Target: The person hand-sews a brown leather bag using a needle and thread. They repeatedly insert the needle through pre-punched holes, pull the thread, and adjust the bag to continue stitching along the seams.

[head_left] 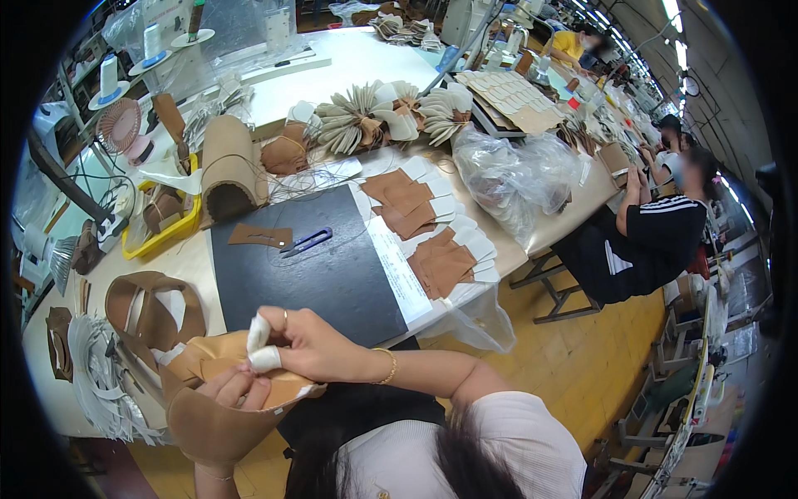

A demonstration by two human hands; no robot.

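A brown leather piece point(199, 416) with a lighter tan lining point(220, 345) is curved around my left hand point(235, 388), whose fingers are closed on its edge. My right hand point(320, 345) meets those fingertips over the lining. White wraps point(264, 358) cover its thumb and index finger, which are pinched together; whatever lies between them is hidden. Another curved brown leather part point(154, 287) stands just beyond, against the held work. On the dark cutting mat point(307, 274) lie a small brown leather strip point(259, 236) and blue thread snips point(307, 241).
Stacked brown and white pieces point(411, 208) lie right of the mat, beside clear plastic bags point(515, 179). A rolled brown sheet point(229, 166) and a yellow basket point(170, 229) stand behind it. White strips point(104, 374) hang at the left. A seated co-worker point(661, 220) is at the right.
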